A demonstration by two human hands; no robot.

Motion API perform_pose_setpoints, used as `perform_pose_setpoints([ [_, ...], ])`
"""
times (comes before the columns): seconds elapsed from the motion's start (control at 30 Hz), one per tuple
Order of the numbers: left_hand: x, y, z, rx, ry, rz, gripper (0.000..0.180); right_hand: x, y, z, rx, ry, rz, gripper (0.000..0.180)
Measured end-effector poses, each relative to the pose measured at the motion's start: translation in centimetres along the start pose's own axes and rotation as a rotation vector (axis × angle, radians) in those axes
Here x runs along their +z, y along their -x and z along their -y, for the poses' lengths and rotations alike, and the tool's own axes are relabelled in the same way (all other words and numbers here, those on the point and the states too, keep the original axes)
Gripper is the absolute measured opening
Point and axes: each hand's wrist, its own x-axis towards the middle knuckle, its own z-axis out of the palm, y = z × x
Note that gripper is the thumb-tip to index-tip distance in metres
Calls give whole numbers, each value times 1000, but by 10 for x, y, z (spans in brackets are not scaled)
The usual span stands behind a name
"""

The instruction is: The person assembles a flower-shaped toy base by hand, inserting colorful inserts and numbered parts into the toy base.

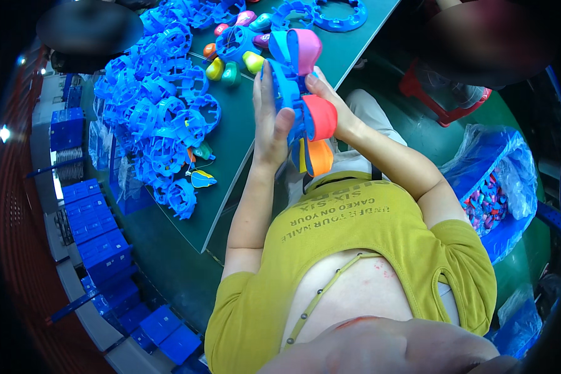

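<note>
Blue plastic ring point(291, 87), probably light and stiff, we hold by its rim, left hand point(269, 121) at nine o'clock, right hand point(330, 103) at three, both grips closed on it.

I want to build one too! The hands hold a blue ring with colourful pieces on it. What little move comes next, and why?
Probably turn the blue ring a little in both hands. The left hand and right hand already grip it, pink, red and orange pieces sit on its near side, and loose ones wait on the green table. Turning might bring an empty spot round.
</note>
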Motion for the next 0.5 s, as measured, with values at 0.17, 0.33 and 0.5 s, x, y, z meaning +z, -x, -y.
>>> perform_pose_setpoints([
  [0.17,5,4,5,-105,269,11,103,2,0,5,-1,88,-28,59],
  [0.33,7,3,12,-76,291,18,101,-5,-2,5,-23,188,-24,62],
  [0.5,12,-2,-9,-52,303,-9,100,1,-5,25,51,194,24,65],
])
